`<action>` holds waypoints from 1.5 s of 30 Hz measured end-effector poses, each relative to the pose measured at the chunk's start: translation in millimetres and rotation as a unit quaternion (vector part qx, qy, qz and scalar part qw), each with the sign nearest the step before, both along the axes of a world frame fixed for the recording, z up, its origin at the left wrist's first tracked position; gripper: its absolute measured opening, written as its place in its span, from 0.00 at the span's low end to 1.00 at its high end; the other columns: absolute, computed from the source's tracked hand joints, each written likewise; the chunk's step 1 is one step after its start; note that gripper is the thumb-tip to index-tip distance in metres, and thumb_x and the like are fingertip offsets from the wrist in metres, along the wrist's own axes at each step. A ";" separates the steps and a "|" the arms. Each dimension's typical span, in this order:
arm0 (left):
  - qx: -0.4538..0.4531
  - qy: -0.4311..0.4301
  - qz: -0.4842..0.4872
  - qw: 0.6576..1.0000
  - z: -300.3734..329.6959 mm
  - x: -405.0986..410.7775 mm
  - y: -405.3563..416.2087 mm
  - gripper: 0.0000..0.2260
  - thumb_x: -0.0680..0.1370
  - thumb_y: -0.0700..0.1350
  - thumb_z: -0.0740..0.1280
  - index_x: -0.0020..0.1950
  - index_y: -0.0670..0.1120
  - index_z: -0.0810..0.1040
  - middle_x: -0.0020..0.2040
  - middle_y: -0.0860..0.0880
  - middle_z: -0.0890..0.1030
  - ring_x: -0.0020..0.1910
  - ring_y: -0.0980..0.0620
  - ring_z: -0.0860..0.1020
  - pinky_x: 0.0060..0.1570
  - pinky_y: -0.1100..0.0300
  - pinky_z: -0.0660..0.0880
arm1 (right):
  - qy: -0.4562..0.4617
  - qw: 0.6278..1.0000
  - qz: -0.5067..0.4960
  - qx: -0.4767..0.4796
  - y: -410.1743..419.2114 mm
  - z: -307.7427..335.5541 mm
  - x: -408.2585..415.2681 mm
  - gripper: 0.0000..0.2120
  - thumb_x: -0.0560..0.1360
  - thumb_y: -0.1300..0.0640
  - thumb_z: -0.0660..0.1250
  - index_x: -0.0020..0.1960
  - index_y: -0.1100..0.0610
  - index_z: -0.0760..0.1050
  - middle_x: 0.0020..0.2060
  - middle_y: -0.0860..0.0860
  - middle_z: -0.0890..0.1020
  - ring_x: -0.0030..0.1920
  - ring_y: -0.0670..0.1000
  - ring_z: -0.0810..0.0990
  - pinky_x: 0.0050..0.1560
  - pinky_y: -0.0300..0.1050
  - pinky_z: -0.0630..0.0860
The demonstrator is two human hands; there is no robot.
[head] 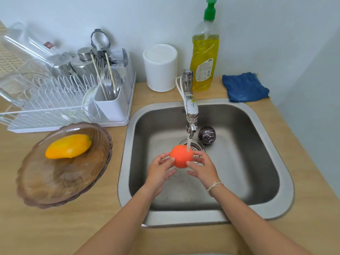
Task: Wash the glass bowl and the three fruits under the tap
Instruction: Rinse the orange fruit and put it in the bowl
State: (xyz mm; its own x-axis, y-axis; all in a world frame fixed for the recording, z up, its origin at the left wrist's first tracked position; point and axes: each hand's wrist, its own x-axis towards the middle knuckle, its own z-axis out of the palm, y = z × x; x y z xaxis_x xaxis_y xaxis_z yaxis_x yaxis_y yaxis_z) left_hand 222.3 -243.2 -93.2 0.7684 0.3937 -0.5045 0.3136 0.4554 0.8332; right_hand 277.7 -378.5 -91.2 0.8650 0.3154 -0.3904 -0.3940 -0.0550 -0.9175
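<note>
Left hand [159,169] and right hand [202,167] both grip orange fruit [181,156] under running tap [191,115], over sink [257,162]. Yellow fruit [68,146] lies in glass bowl [55,181]; dark fruit [206,135] sits beside the drain.

The wooden counter [92,227] bears glass bowl [36,181], dish rack [55,107], soap bottle [204,57], blue cloth [244,87].

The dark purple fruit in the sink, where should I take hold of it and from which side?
Cup the dark purple fruit around its middle from above and the right. It is round and smooth, and the tap crowds its left.
</note>
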 end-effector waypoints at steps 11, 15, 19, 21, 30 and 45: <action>0.041 -0.021 -0.042 0.998 -5.9 5.3 -4.9 0.15 0.75 0.42 0.69 0.62 0.45 0.75 0.56 0.46 0.75 0.56 0.49 0.77 0.53 0.54 0.79 | 0.053 0.998 -0.027 0.018 -7.0 1.2 11.0 0.11 0.75 0.58 0.65 0.57 0.54 0.71 0.49 0.54 0.76 0.47 0.54 0.80 0.40 0.44 0.82; 0.060 -0.029 -0.037 0.997 -6.9 5.8 -7.1 0.13 0.74 0.44 0.70 0.58 0.46 0.76 0.62 0.46 0.75 0.60 0.49 0.77 0.55 0.53 0.78 | 0.075 0.996 -0.030 0.022 -6.8 0.5 13.0 0.11 0.76 0.55 0.64 0.55 0.60 0.71 0.49 0.55 0.77 0.44 0.54 0.80 0.40 0.45 0.81; 0.058 -0.038 -0.056 0.996 -3.4 6.4 -9.6 0.14 0.75 0.45 0.69 0.60 0.48 0.75 0.61 0.45 0.76 0.59 0.48 0.78 0.53 0.54 0.79 | 0.083 0.996 -0.034 0.012 -6.9 0.3 13.9 0.13 0.75 0.51 0.66 0.50 0.60 0.70 0.48 0.56 0.78 0.43 0.54 0.81 0.39 0.45 0.82; 0.046 -0.041 -0.058 0.996 -2.1 6.8 -10.1 0.14 0.75 0.44 0.69 0.61 0.49 0.75 0.61 0.45 0.77 0.59 0.48 0.78 0.53 0.54 0.79 | 0.089 0.995 -0.032 0.021 -8.3 0.5 14.8 0.12 0.74 0.52 0.66 0.51 0.60 0.70 0.49 0.56 0.77 0.44 0.55 0.81 0.39 0.45 0.82; -0.022 0.003 -0.025 0.999 -4.3 4.9 -6.7 0.19 0.77 0.50 0.66 0.66 0.46 0.72 0.63 0.44 0.74 0.59 0.42 0.78 0.42 0.54 0.81 | -0.022 0.997 0.076 0.025 -9.2 0.5 8.9 0.19 0.73 0.69 0.64 0.57 0.49 0.75 0.55 0.48 0.75 0.52 0.50 0.76 0.49 0.43 0.78; -0.032 -0.023 -0.037 0.999 -0.6 3.0 -5.5 0.10 0.77 0.47 0.65 0.58 0.46 0.75 0.58 0.45 0.76 0.56 0.47 0.78 0.47 0.55 0.79 | 0.053 0.992 0.071 0.089 -7.6 -0.4 9.1 0.21 0.71 0.68 0.68 0.57 0.48 0.71 0.60 0.53 0.70 0.58 0.57 0.76 0.52 0.51 0.80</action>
